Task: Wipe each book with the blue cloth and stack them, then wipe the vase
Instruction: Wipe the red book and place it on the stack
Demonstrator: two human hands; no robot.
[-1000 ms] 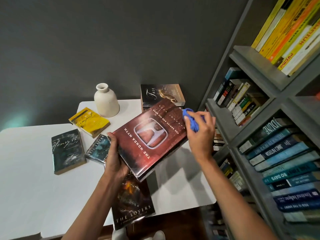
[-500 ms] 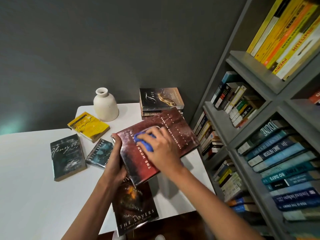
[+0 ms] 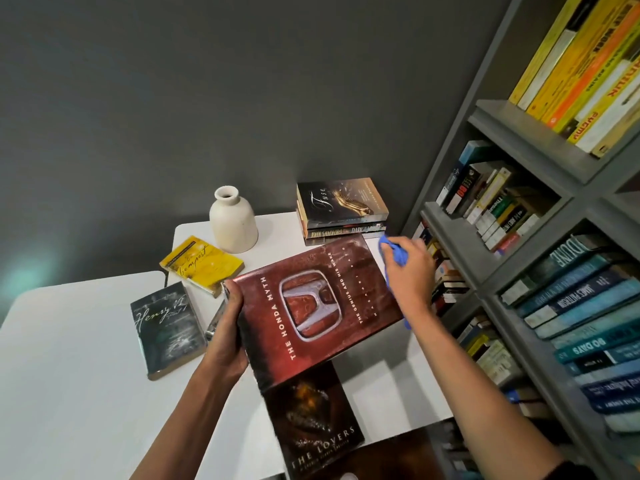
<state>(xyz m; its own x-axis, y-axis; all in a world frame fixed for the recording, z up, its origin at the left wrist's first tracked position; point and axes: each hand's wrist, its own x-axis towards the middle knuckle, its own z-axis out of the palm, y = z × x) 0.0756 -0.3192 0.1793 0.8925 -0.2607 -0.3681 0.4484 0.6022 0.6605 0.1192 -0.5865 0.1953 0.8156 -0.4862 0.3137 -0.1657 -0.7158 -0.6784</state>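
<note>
While a grey bookshelf (image 3: 512, 129) packed with books fills the right side of the frame, a white bench (image 3: 69, 358) spreads across the lower left and centre against a dark wall. Largest of the things over the bench is a red book (image 3: 311, 306) titled "The Honda Myth", held tilted at the centre of the frame, its lower edge covering the top of a dark book (image 3: 311, 420) titled "The Lovers" that lies at the bottom centre. Left of it, a grey-green "Henry VI" book (image 3: 166, 327) lies flat. Toward the back of the bench, just above the red book, sits a stack of books (image 3: 341, 202) with "Fuse" on top. A yellow book (image 3: 202, 265) lies flat left of centre, with a cream vase (image 3: 233, 220) standing upright just behind it.

The left hand (image 3: 227, 337) grips the red book's left edge, thumb on the cover and fingers curled beneath. The right hand (image 3: 410, 275) is at the book's right edge, its fingers bunched round the blue cloth (image 3: 393, 252); part of the cloth shows above the knuckles and a strip hangs below the wrist by the book's corner.
</note>
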